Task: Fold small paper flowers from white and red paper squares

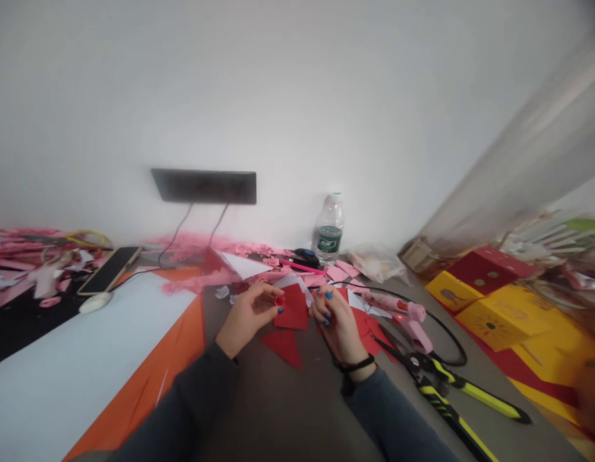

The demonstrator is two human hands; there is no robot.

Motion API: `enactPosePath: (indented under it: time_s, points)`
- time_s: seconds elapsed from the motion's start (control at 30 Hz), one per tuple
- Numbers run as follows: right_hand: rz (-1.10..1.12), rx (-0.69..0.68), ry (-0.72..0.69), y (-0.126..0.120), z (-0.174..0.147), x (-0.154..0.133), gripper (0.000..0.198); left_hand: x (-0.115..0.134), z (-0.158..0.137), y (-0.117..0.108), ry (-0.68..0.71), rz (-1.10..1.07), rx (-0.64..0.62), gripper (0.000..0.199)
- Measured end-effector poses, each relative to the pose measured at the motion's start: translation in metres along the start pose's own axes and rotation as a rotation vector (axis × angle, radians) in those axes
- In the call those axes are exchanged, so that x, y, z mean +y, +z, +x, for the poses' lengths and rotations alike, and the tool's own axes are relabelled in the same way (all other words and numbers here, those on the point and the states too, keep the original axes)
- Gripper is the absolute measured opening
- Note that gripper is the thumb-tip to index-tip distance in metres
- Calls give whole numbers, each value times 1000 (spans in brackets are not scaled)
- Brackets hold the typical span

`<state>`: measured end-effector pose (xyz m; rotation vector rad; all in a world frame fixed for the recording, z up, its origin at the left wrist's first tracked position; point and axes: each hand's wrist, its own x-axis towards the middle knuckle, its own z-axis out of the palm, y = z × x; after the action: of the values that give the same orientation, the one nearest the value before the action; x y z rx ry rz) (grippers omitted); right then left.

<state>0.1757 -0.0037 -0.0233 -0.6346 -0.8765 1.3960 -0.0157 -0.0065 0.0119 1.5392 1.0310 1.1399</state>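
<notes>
My left hand [246,316] pinches the upper left corner of a red paper piece [292,307] over the grey table. Blue-nailed, my right hand [336,324] rests at the paper's right edge, its fingertips touching it. A loose red paper triangle [284,346] lies just below the two hands. More red paper [369,330] sits under and right of my right hand. Both dark sleeves reach in from the bottom.
A pink glue gun [407,317] with a black cord and yellow-black scissors [451,391] lie right of my hands. A water bottle [328,230] stands by the wall. Yellow and red boxes [494,301] fill the right. A phone [109,269], white-orange sheets [95,346] and pink scraps lie left.
</notes>
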Motion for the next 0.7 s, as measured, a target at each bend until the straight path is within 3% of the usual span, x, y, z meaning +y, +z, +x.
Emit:
enactPosePath:
  time_s: [0.17, 0.3, 0.37, 0.57, 0.7]
  points:
    - [7, -18, -31, 0, 2, 3, 20, 3, -10, -33, -24, 325, 137, 22]
    - [2, -24, -40, 1, 3, 5, 19, -8, -20, -55, 41, 688, 143, 30]
    - [1, -30, -48, 1, 3, 6, 18, -14, -18, -62, 71, 796, 216, 29]
    - [13, -64, -30, 2, 4, 9, 19, -26, 0, -58, 100, 1190, 247, 22]
    - [-17, -77, -26, 3, 3, 10, 20, -26, 3, -48, 95, 1301, 271, 19]
